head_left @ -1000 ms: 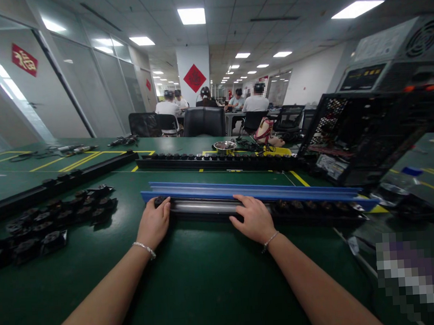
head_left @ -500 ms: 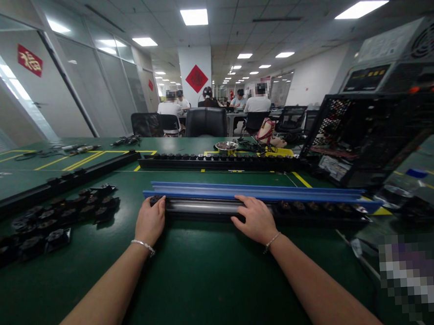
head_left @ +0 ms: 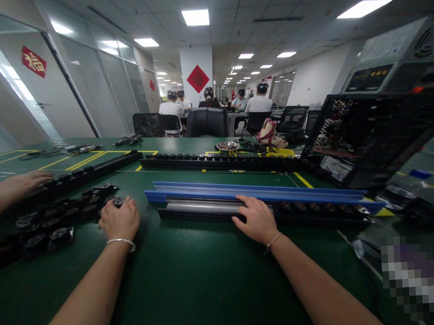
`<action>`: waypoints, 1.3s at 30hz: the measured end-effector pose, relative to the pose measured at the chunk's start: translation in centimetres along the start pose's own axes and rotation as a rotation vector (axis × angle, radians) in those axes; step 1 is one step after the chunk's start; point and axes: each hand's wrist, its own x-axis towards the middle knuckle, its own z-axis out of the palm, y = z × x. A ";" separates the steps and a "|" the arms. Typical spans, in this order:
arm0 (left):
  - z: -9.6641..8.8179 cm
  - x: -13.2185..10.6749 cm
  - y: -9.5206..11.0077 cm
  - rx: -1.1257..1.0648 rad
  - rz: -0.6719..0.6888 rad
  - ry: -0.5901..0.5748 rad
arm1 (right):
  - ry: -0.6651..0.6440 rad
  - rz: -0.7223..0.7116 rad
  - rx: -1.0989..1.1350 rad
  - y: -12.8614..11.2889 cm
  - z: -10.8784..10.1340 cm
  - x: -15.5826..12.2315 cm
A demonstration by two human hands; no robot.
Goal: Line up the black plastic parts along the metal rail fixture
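A long black tray (head_left: 316, 214) with a silvery rail (head_left: 201, 205) lies across the green table (head_left: 195, 281), behind it a long blue strip (head_left: 263, 193). My right hand (head_left: 256, 220) rests on the tray's middle, fingers spread flat over the rail. My left hand (head_left: 120, 219) is at the near edge of a pile of small black round parts (head_left: 55, 219), fingers curled onto one part (head_left: 118, 201). Several black parts sit in the tray's right half.
Another person's hand (head_left: 18, 184) reaches in from the left onto a black tray (head_left: 85, 173). A second filled tray (head_left: 220, 161) and a metal bowl (head_left: 227, 146) lie further back. An open computer case (head_left: 377, 138) stands at the right. People sit at desks beyond.
My left hand left the tray's left end and moved left to the pile of black parts. Another person's hand came into view at the far left. My right hand stayed put.
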 end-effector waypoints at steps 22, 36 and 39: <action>-1.7 2.0 -3.7 -0.030 -0.664 -0.304 | -0.002 0.007 0.005 -0.1 0.0 0.0; -1.9 -2.4 4.7 -0.185 0.372 0.109 | -0.010 0.020 0.023 -0.2 0.0 0.0; -1.7 -6.4 9.1 -0.260 0.706 -0.041 | -0.001 0.012 0.027 -0.2 -0.1 0.0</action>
